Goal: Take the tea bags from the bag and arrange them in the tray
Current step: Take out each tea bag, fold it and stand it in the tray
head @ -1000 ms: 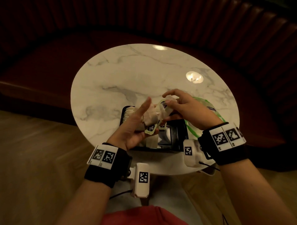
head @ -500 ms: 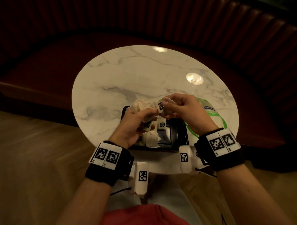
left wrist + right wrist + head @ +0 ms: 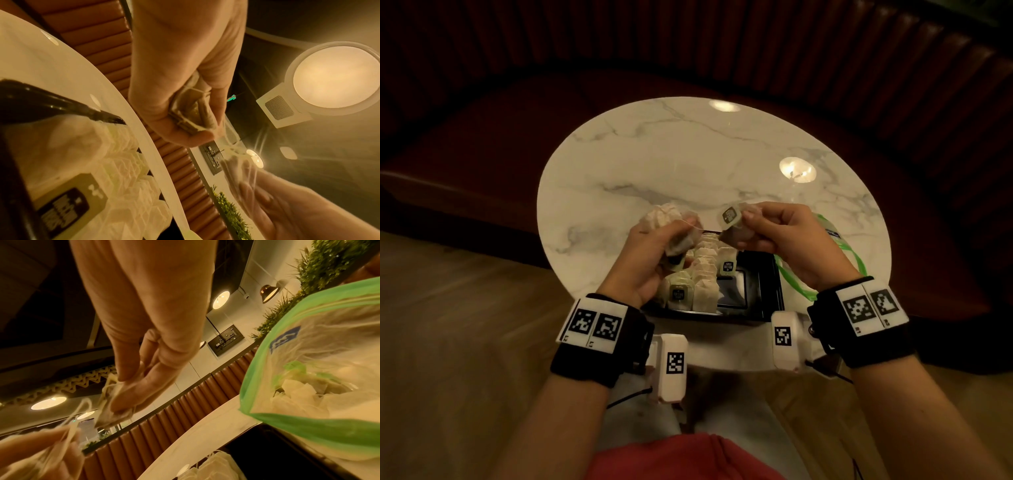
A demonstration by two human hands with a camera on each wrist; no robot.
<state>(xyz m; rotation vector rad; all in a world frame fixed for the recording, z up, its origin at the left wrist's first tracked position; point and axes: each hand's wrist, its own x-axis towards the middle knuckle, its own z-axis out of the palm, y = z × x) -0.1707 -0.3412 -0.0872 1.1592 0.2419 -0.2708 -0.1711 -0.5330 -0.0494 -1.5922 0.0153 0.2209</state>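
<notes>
At the near edge of the round marble table (image 3: 654,164) sits the black tray (image 3: 767,291), its left part filled with rows of tea bags (image 3: 703,274). Above it both hands are raised, palms turned inward. The left hand (image 3: 650,253) curls its fingers round a bunch of tea bags (image 3: 664,217); the right hand (image 3: 780,236) pinches one tea bag (image 3: 736,226) between thumb and fingertips. The green-rimmed plastic bag (image 3: 835,246) lies beside the tray, toward the table's right edge.

Head overhead; wrists close, upward-facing.
</notes>
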